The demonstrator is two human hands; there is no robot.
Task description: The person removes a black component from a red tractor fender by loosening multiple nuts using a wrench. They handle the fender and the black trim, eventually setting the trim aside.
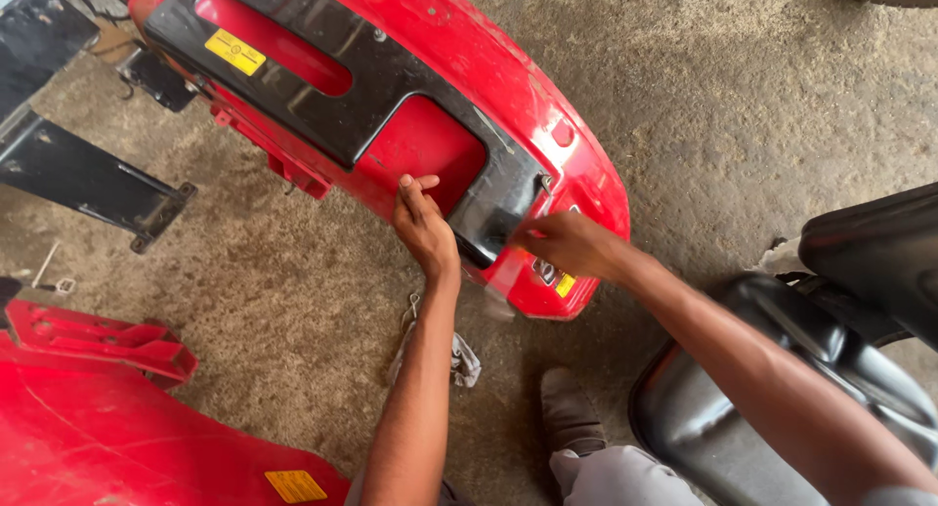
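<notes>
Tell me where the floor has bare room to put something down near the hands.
Bare concrete floor lies open right of the curved red body panel. A second patch lies between that panel, the lower red panel and the left hand. It is crowded below the right hand: grey rag, shoe, black moulded tank.

Floor: rough grey concrete, dusty. Lying on it: red body panel with black frame, centre far; second red panel, near left; black bracket, far left; grey rag, near centre; black moulded part, near right.
</notes>
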